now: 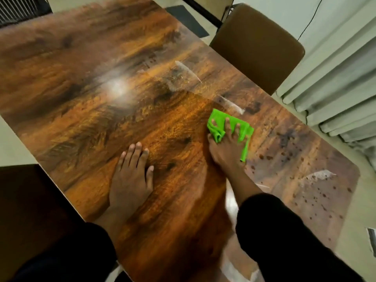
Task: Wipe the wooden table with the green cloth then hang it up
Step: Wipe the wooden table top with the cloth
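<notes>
The green cloth is pressed onto the wooden table by the right hand — fingers spread flat; the left hand is laid flat, holding nothing.

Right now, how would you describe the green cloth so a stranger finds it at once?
Start at the long wooden table, then look toward its side near the brown chair. There the right hand presses on the green cloth. It is crumpled and the only bright green thing.

Brown padded chair upper right; pale pleated curtain just beside it; dark mat on floor behind.
</notes>
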